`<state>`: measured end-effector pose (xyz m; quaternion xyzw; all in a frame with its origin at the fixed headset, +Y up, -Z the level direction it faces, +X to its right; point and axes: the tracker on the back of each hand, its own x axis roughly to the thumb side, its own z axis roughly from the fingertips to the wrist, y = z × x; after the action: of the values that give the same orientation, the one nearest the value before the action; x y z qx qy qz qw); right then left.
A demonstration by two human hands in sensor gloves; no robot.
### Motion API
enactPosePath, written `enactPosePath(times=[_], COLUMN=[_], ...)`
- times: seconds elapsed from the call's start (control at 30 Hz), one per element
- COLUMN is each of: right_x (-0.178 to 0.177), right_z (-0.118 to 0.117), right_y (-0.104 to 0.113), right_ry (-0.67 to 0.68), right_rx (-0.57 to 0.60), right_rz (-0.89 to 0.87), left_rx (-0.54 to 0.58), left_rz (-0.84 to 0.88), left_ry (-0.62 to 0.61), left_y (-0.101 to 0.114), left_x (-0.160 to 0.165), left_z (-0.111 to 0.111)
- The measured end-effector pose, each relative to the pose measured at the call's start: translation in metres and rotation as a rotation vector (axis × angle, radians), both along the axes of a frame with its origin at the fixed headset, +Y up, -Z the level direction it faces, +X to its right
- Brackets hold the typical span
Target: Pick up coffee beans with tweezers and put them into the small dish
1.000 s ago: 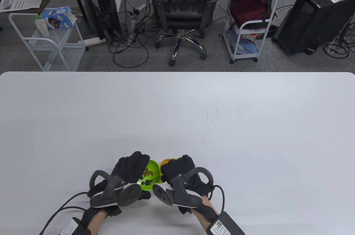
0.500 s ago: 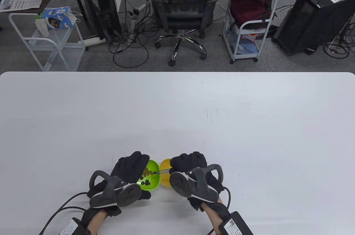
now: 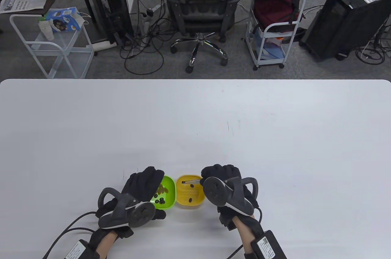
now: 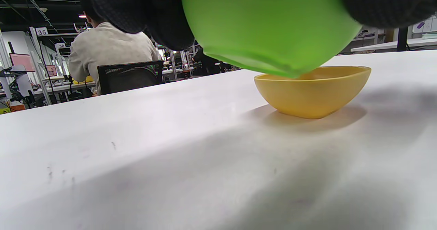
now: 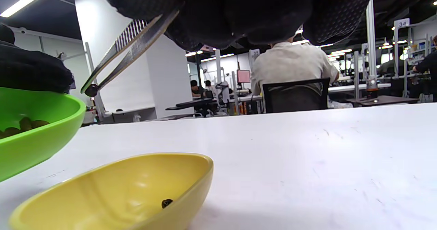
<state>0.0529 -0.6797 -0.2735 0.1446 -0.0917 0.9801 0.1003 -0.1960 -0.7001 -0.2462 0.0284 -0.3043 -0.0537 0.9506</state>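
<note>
My left hand holds the green dish tilted up off the table; it shows from below in the left wrist view. Several coffee beans lie in it. My right hand grips metal tweezers, seen also in the right wrist view. Their tips pinch one dark bean above the yellow dish. The yellow dish stands on the table to the right of the green one and holds two beans.
The white table stretches wide beyond and to both sides of the dishes. An office chair, carts and computer towers stand on the floor past the far edge. Glove cables trail at the near edge.
My right hand has moved right with the tweezers, from over the green dish to over the yellow dish, carrying a bean. The left hand and green dish have stayed put.
</note>
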Motion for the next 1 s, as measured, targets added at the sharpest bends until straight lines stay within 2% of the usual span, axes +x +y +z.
enactPosePath(times=[0.13,0.4,0.73,1.0], right_x=[0.002,-0.015,-0.053,-0.068], right_z=[0.0,0.012,0.031,0.034], right_y=[-0.001,0.005,-0.001,-0.011], right_ry=[0.001,0.086,0.198,0.243], right_rx=[-0.012,0.049,0.149,0.154], right_rz=[-0.04,-0.013,0.165,0.241], left_rx=[-0.001,-0.002,-0.006,-0.008], left_rz=[0.0,-0.002,-0.001,-0.006], left_ry=[0.0,-0.001,-0.001,-0.005], left_y=[0.0,0.0,0.0,0.0], left_x=[0.0,0.0,0.0,0.001], left_z=[0.0,0.0,0.0,0.0])
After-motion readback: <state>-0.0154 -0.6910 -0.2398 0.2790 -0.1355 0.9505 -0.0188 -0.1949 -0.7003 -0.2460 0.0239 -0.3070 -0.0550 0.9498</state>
